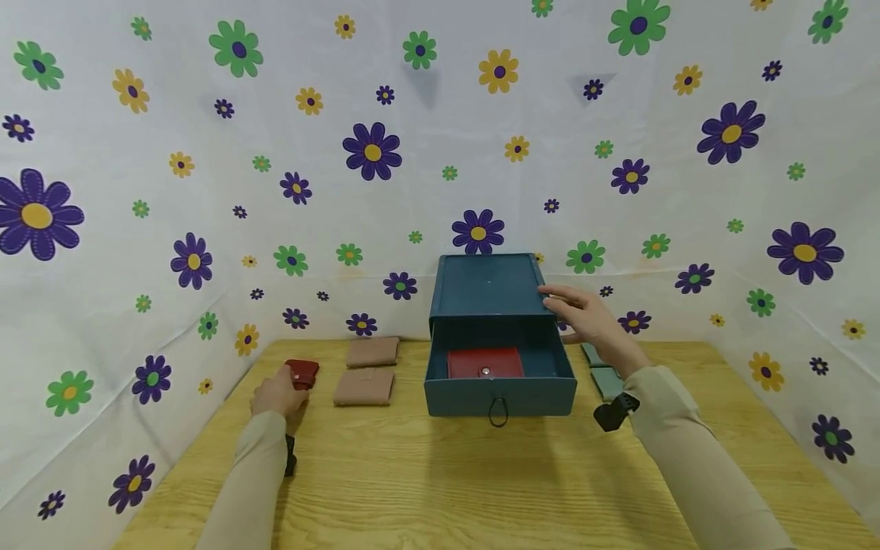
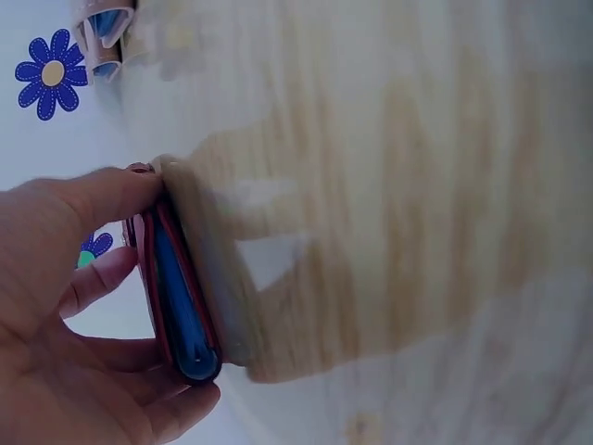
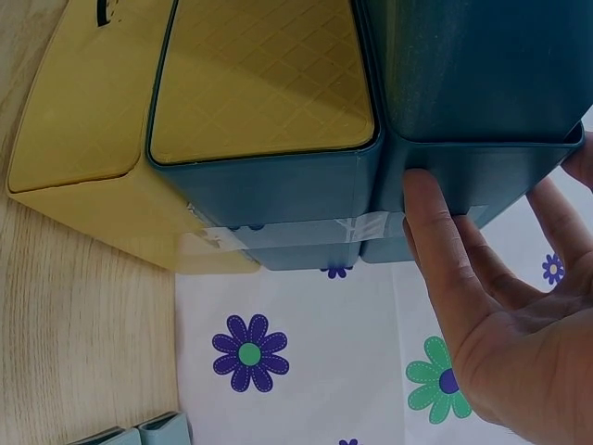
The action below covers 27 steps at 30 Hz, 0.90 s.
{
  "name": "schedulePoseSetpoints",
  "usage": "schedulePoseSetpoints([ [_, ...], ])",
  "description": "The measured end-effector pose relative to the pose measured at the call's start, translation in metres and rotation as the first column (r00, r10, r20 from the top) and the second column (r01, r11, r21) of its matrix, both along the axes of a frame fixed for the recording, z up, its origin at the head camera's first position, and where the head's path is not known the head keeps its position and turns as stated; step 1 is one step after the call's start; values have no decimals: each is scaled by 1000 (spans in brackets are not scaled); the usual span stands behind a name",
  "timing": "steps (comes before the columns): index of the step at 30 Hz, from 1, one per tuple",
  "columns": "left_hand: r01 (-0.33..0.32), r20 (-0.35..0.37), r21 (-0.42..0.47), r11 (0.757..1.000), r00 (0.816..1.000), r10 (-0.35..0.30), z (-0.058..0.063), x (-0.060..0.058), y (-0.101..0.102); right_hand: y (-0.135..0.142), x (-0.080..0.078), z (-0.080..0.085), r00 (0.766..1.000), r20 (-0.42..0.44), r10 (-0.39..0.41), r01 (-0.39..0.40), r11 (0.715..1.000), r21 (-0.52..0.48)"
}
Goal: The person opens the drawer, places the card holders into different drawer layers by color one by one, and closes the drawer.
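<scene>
white flower-print sheeting (image 1: pixel 440 114) behind wood-grain table (image 1: pixel 371 481)

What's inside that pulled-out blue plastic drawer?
A red, rectangular, leather-look wallet lies inside the blue plastic drawer. Anything underneath the wallet, or farther back beneath the flat blue top, is covered from view.

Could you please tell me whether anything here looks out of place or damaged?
Nothing looks spilled or damaged. Slightly odd is the clear tape running across the sides of the stacked drawer boxes, perhaps a makeshift join. The blue drawer simply stands open, a red wallet inside.
</scene>
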<state>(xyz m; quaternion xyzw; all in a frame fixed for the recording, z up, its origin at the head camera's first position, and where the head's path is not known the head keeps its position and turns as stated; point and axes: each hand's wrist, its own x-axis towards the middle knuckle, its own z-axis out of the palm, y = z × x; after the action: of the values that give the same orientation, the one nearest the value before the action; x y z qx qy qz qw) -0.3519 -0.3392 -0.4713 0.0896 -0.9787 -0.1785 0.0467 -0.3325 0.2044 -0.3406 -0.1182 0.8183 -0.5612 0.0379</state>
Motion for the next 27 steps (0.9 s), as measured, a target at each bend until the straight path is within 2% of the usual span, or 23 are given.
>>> schedulePoseSetpoints([
  [6,-7,17,-6,1000,1000,7,0,-2,-2,0,-1,0,1000,-2,1,-1,1000,2],
  [14,17,6,-48,999,1000,-17,5,0,-5,0,-1,-1,1000,-4,7,-7,1000,5],
  [22,17,-39,-30,999,999,-19,5,0,-9,0,-1,-1,1000,1,7,-7,1000,-6],
  [27,-11,-40,5,1000,999,11,3,-3,-12,-1,0,0,1000,-1,5,-5,1000,0],
])
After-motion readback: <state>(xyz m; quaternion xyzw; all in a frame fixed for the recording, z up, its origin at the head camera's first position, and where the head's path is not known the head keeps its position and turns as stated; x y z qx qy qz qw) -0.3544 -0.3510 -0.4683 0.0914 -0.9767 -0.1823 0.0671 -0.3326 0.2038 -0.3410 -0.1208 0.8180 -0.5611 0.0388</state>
